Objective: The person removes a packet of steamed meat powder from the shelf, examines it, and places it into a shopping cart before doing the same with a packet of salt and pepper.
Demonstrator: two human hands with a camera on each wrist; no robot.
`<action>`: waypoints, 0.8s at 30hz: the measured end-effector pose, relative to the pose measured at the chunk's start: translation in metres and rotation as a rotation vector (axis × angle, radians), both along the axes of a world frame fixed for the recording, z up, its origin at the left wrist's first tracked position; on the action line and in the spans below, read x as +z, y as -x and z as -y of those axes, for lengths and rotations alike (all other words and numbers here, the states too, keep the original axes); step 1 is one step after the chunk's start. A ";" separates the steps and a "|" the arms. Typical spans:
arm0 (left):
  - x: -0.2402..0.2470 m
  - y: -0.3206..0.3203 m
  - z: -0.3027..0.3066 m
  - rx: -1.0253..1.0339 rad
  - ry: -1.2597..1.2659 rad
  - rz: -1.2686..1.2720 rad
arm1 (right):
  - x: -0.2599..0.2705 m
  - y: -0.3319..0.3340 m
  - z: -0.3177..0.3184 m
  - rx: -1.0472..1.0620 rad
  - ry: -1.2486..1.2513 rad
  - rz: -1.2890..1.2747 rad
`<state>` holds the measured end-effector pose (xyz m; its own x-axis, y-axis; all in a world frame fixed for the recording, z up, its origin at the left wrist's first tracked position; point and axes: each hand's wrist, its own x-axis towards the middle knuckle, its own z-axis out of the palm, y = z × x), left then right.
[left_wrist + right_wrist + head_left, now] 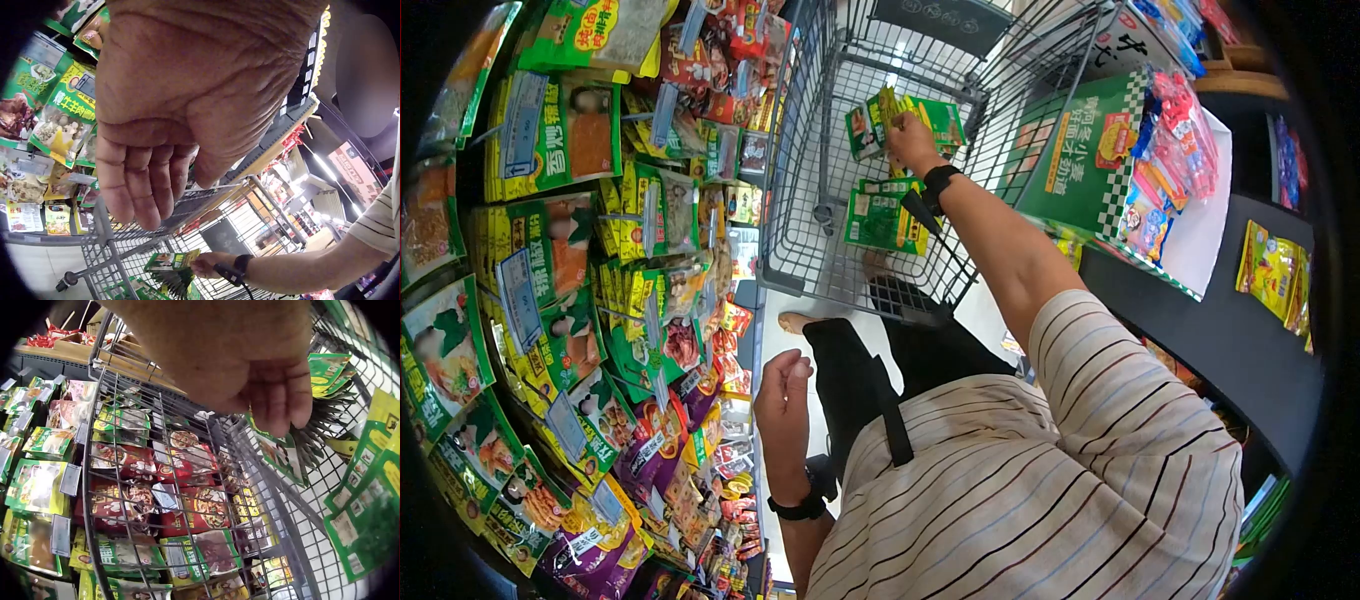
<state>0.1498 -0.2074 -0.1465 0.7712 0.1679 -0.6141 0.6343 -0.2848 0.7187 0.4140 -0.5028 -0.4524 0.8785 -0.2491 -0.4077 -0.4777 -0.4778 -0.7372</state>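
Observation:
In the head view my right hand [913, 143] reaches down into a shopping cart [800, 275] and grips a bundle of green-and-yellow seasoning packets [940, 118]. The fanned edges of that bundle [325, 415] show beside the curled fingers in the right wrist view. More green packets [878, 222] lie on the cart's wire floor, closer to my body. My left hand [783, 400] hangs between the shelf and my leg, outside the cart. Its fingers are loosely bent, and the palm [187, 94] has nothing in it in the left wrist view.
Hanging seasoning packets [580, 135] with price tags fill the shelf along the left. A green display box [1090, 150] holding bagged goods stands right of the cart. Yellow packets [1272, 270] rest on a dark shelf [1250, 340] at the far right.

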 end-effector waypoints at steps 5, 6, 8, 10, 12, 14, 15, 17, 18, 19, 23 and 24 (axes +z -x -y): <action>-0.004 0.002 0.001 0.057 0.014 0.028 | 0.005 -0.006 0.001 0.018 0.081 -0.117; -0.004 0.002 0.001 0.058 0.013 0.020 | 0.006 -0.006 0.001 0.043 0.110 -0.121; -0.002 0.001 0.001 0.059 0.011 0.004 | 0.009 -0.007 0.004 0.092 0.168 -0.129; -0.003 0.001 0.000 0.054 0.001 0.000 | 0.021 -0.008 0.003 0.138 0.277 -0.134; -0.004 0.001 -0.001 0.051 -0.004 -0.004 | 0.028 -0.007 0.001 0.163 0.353 -0.124; -0.003 0.000 -0.001 0.051 -0.004 -0.010 | 0.031 -0.007 0.000 0.169 0.398 -0.100; -0.004 0.000 -0.001 0.052 0.000 -0.008 | 0.033 -0.007 0.000 0.185 0.416 -0.072; -0.006 0.001 -0.003 0.053 0.006 -0.005 | 0.036 -0.006 -0.002 0.219 0.451 -0.015; -0.006 0.001 -0.003 0.055 0.005 -0.005 | 0.041 -0.005 -0.004 0.255 0.465 -0.012; -0.007 0.002 -0.004 0.056 0.004 -0.005 | 0.048 -0.005 -0.005 0.291 0.480 -0.010; -0.009 0.002 -0.007 -0.006 0.001 -0.037 | 0.047 -0.011 -0.010 0.303 0.536 -0.031; -0.009 0.002 -0.008 -0.006 0.004 -0.036 | 0.049 -0.013 -0.012 0.309 0.534 -0.046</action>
<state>0.1480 -0.1998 -0.1553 0.7493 0.1609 -0.6424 0.6584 -0.2858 0.6963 0.4266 -0.4908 -0.4037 0.9270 -0.1666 -0.3361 -0.2842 -0.8966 -0.3396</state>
